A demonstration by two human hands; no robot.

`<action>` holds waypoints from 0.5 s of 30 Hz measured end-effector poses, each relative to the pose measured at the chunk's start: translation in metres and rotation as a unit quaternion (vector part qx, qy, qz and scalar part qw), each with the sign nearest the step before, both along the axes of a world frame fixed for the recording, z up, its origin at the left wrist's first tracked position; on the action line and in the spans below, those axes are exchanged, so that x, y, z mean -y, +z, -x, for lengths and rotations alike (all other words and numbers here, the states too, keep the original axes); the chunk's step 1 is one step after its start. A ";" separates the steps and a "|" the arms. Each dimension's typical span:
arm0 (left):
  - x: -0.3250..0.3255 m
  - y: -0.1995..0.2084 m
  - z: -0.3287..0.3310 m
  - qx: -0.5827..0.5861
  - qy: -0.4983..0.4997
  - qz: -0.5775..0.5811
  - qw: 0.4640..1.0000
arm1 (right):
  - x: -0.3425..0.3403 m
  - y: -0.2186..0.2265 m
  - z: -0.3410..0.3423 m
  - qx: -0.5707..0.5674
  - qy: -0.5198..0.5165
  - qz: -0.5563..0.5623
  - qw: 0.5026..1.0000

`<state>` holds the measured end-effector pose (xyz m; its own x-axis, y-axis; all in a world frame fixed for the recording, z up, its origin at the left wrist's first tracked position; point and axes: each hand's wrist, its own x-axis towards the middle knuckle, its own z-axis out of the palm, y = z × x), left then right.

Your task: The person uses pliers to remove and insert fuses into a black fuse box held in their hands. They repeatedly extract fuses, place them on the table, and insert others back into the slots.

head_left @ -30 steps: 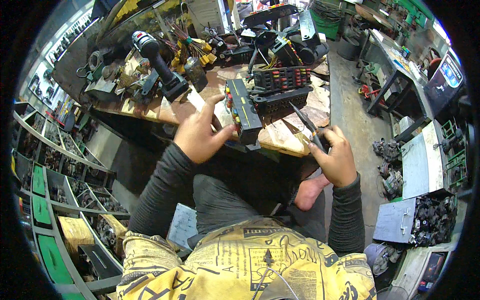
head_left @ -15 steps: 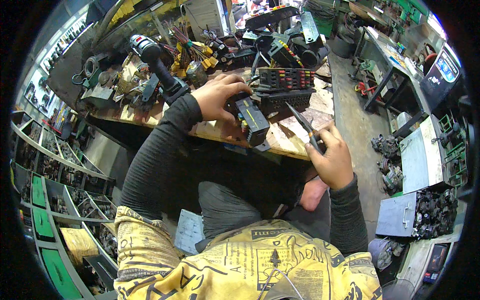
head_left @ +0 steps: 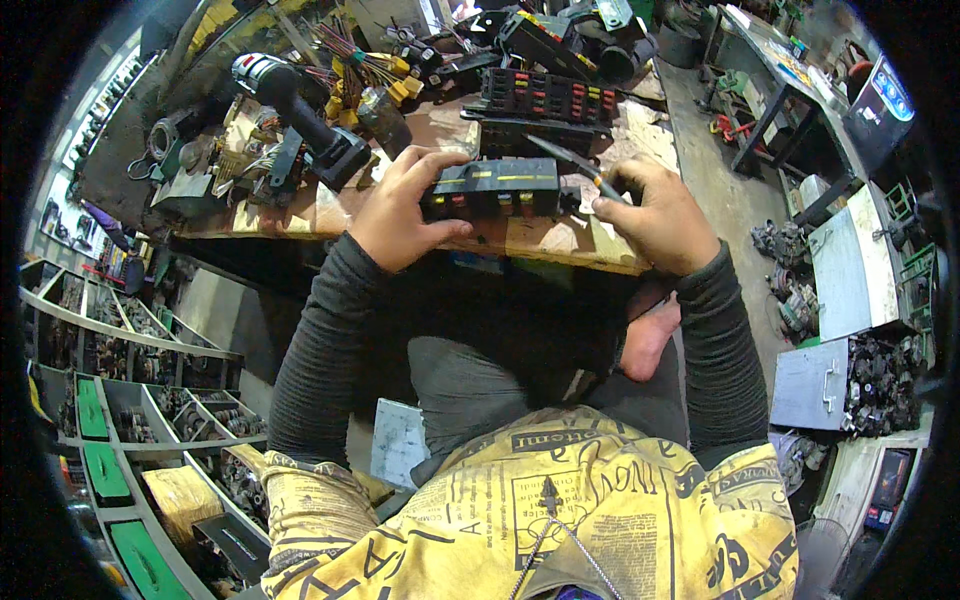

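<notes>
A black fuse box (head_left: 505, 178) with a yellow stripe along its top and small coloured fuses on its near side is at the front edge of the workbench. My left hand (head_left: 408, 205) grips its left end, thumb on the near side and fingers over the top. Slim pointed needle-nose pliers (head_left: 572, 160) are in my right hand (head_left: 655, 212), tips pointing up and left above the bench. That hand is close to the box's right end; whether it touches is unclear. Behind stands a fuse panel (head_left: 550, 97) with rows of red fuses, over another black housing (head_left: 535, 135).
A cordless drill (head_left: 300, 118) stands on the bench to the left, beside a metal can (head_left: 383, 118) and wires with yellow connectors (head_left: 400, 85). More black housings (head_left: 545, 45) are piled at the back. Parts shelves (head_left: 130, 420) line the left side.
The fuse box has turned from pointing toward me to lying crosswise, its fuse side now facing me. The right hand with the pliers has moved up toward its right end.
</notes>
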<state>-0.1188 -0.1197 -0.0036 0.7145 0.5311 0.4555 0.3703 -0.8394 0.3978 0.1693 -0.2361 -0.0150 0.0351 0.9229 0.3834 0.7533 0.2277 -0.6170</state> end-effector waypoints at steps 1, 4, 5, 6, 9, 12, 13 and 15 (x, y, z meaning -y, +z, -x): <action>0.001 -0.002 0.000 -0.001 -0.016 0.006 1.000 | 0.004 0.000 -0.003 -0.045 0.004 0.032 0.998; 0.004 -0.008 -0.003 -0.001 -0.016 0.040 0.999 | 0.021 0.001 -0.012 -0.191 0.023 0.103 0.976; 0.006 -0.010 -0.005 0.017 -0.013 0.018 1.000 | 0.029 0.001 -0.014 -0.248 0.027 0.114 0.962; 0.008 -0.011 -0.009 0.030 -0.010 0.001 1.000 | 0.042 -0.001 -0.015 -0.314 0.031 0.112 0.942; 0.018 -0.018 -0.025 0.061 0.004 -0.024 0.998 | 0.077 -0.015 -0.009 -0.508 0.051 0.106 0.853; 0.026 -0.024 -0.043 0.100 -0.004 -0.031 0.995 | 0.102 -0.038 0.006 -0.630 0.053 0.093 0.769; 0.028 -0.026 -0.048 0.114 -0.011 -0.033 0.993 | 0.108 -0.042 0.005 -0.633 0.074 0.144 0.757; 0.029 -0.027 -0.052 0.106 -0.013 -0.025 0.994 | 0.117 -0.050 0.013 -0.663 0.088 0.182 0.721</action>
<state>-0.0666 -0.1483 -0.0308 0.6130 0.4866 0.6224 0.2603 -0.8682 0.4225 0.1567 -0.3533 -0.0651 0.0175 0.9888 -0.1483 -0.5745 -0.1115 -0.8109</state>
